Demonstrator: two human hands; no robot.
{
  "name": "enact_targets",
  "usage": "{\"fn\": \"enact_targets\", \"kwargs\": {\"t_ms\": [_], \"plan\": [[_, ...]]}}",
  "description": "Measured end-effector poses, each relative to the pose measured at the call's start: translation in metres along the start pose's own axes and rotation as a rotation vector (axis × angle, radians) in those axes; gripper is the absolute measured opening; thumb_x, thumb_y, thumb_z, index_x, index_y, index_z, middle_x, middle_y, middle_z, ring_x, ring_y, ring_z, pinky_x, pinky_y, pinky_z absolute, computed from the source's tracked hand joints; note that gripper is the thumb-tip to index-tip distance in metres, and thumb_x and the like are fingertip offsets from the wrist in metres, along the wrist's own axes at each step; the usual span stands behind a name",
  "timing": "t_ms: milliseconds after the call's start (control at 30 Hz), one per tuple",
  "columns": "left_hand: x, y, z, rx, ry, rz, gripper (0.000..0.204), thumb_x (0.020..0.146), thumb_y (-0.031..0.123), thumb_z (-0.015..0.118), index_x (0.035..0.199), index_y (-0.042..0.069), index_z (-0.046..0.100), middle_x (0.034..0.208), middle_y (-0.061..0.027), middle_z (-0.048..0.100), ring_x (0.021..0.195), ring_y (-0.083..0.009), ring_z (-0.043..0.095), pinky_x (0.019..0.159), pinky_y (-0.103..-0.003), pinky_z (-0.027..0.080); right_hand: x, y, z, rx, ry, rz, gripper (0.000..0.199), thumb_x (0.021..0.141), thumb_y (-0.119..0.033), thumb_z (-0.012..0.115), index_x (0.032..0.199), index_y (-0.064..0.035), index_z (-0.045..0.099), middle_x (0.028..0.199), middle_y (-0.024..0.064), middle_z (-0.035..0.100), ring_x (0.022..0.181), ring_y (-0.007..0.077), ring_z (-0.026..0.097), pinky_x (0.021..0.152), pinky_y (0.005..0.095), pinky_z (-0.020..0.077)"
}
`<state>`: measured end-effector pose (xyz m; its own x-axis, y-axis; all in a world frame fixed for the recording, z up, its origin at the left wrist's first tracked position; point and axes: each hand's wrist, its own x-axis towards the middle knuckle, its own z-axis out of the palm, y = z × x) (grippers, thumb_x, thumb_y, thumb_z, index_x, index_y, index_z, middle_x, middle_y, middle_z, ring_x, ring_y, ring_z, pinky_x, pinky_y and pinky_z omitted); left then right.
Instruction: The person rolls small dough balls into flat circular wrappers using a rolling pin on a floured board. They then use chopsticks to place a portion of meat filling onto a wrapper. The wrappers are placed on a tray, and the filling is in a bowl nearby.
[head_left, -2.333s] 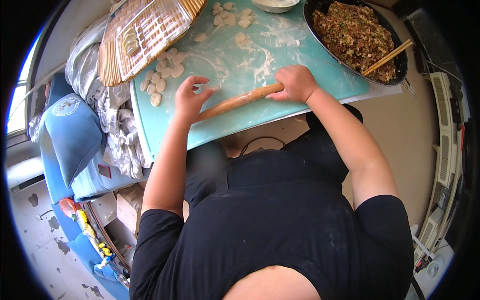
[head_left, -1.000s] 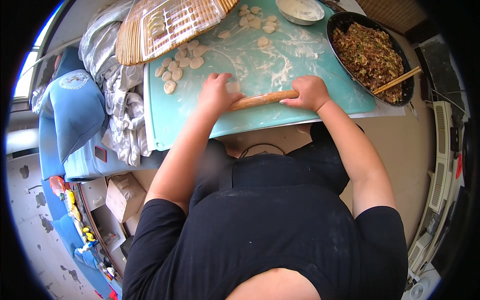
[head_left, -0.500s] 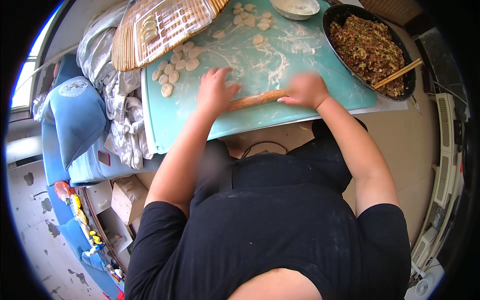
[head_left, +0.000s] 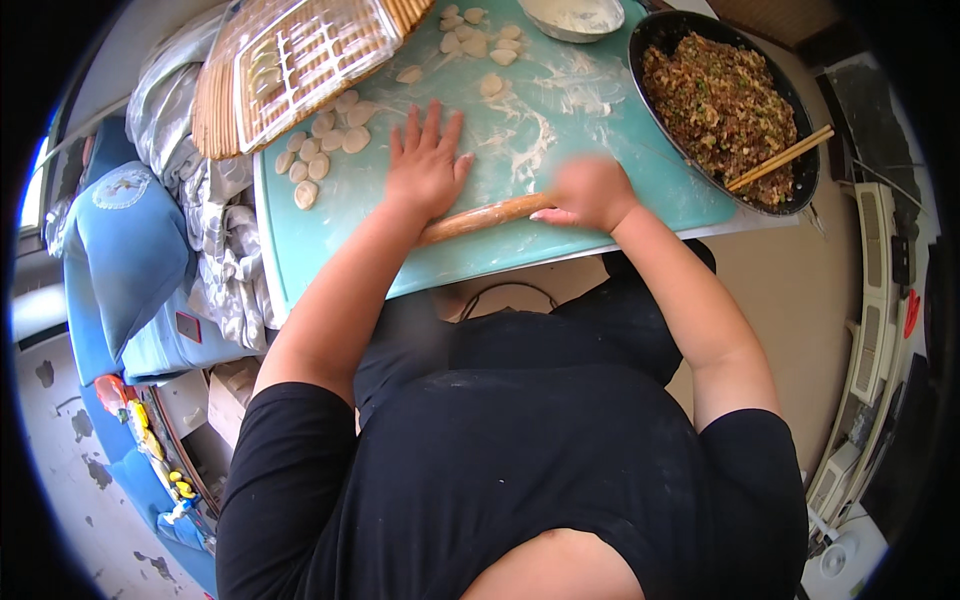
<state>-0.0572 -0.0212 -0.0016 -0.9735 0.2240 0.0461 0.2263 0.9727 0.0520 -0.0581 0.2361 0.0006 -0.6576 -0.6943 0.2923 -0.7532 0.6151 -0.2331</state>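
Note:
My left hand (head_left: pixel 428 168) lies flat on the floury green mat (head_left: pixel 345 245), fingers spread and pointing away from me. Its wrist is beside the left end of a wooden rolling pin (head_left: pixel 487 217); whether something lies beneath the palm is hidden. Around the pin's right end is my right hand (head_left: pixel 597 192), closed, with its fingers blurred. Several small flattened dough pieces (head_left: pixel 355 139) sit on the mat left of my left hand. Farther off lies another group of dough pieces (head_left: pixel 474 47).
At the right stands a black pan (head_left: pixel 800 190) of chopped filling (head_left: pixel 715 105), with chopsticks (head_left: pixel 785 157) resting across its edge. A bowl of flour (head_left: pixel 575 18) is at the far edge. A woven tray (head_left: pixel 218 110) holding a white plastic tray (head_left: pixel 320 65) overlaps the mat's far left.
My left hand has gone from raised, curved fingers to lying flat and spread. My right hand stays on the rolling pin. The whole view has shifted slightly.

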Motion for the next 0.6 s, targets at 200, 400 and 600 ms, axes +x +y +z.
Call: {"fn": "enact_targets", "kwargs": {"t_ms": [200,400,600], "plan": [[-0.008,-0.048,0.003,-0.977,0.241,-0.063,0.043,0.088,0.029,0.052,0.129,0.015,0.050,0.138,-0.0129,0.040,0.132,-0.0339,0.027,0.107,-0.040,0.024,0.001,0.002,0.001,-0.001,0.047,-0.042,0.045,0.065,-0.051,0.069,0.066,-0.0100,0.052,0.066,0.0062,0.053,0.063,0.0261,0.055,0.055,0.0386,0.0443],[-0.058,-0.029,-0.028,-0.392,0.037,-0.049,0.027,0.077,0.022,0.067,0.100,0.009,0.063,0.103,-0.0098,0.058,0.101,-0.0308,0.054,0.084,-0.039,0.046,0.002,-0.031,0.002,-0.024,-0.019,-0.080,0.038,0.066,-0.038,0.072,0.088,-0.0115,0.056,0.083,0.0048,0.052,0.078,0.0230,0.053,0.065,0.0361,0.0448],[-0.088,-0.028,-0.028,-0.519,0.152,-0.256,0.024,0.082,0.024,0.063,0.099,0.008,0.060,0.096,-0.0092,0.059,0.080,-0.0272,0.060,0.074,-0.037,0.048,0.001,-0.063,0.004,0.073,0.001,-0.105,0.037,0.069,-0.029,0.072,0.097,-0.0112,0.056,0.086,0.0048,0.051,0.081,0.0239,0.053,0.068,0.0356,0.0447]]}}
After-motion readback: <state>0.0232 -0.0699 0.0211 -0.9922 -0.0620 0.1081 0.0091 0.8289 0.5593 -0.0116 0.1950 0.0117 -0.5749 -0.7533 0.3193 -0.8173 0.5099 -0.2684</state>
